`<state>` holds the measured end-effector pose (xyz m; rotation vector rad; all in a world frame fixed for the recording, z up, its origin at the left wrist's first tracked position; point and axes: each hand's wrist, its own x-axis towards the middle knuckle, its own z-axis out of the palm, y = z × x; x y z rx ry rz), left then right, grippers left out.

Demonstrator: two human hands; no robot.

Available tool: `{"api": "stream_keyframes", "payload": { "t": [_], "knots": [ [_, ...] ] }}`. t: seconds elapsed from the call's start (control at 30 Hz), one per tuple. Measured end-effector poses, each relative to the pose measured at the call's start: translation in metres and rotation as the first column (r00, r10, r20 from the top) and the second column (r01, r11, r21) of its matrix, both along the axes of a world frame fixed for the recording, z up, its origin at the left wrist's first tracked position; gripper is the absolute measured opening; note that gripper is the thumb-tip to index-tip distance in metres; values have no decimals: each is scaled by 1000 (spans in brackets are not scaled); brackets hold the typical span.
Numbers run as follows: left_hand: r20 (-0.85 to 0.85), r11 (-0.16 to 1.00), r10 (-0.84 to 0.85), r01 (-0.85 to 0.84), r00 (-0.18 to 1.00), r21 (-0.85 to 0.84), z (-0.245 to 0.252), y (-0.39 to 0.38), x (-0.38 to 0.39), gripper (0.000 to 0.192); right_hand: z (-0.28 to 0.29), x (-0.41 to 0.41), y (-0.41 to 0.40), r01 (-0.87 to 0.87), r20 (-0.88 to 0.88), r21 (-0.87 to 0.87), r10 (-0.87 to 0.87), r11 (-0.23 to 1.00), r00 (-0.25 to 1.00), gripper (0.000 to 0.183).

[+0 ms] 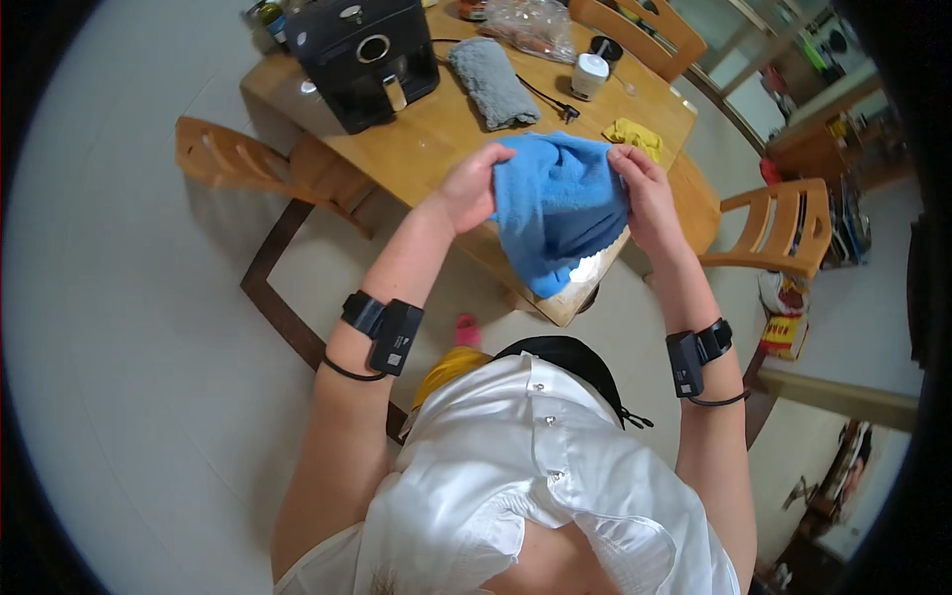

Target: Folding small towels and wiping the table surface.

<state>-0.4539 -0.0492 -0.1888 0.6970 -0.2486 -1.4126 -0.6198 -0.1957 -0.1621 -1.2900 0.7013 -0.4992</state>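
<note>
A blue cloth (569, 193) hangs in loose folds between my two hands, in front of the near corner of the wooden table (416, 160). My left hand (476, 186) grips its left upper edge, with the fingers partly hidden behind the fabric. At the upper right corner, my right hand (645, 186) pinches the cloth between thumb and fingers. The lower end of the cloth droops to the table's corner; whether it touches the wood I cannot tell. Beyond it lie a rolled grey towel (494, 82) and a crumpled yellow cloth (634, 137).
A black air fryer (364, 59) stands at the table's left end. A white-lidded jar (590, 76), a power plug (568, 113) and a clear plastic bag (532, 26) lie farther back. Wooden chairs stand left (230, 160), right (777, 227) and behind (647, 30) the table.
</note>
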Motion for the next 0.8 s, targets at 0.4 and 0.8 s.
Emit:
{"api": "stream_keyframes", "payload": {
  "t": [0.4, 0.8],
  "knots": [
    [130, 929, -129, 74, 983, 363, -35, -23, 52, 34, -30, -47, -44, 241, -17, 249, -245, 938, 969, 17],
    [725, 963, -193, -13, 661, 268, 29, -125, 122, 27, -6, -54, -79, 361, 166, 189, -392, 913, 905, 15]
  ]
}}
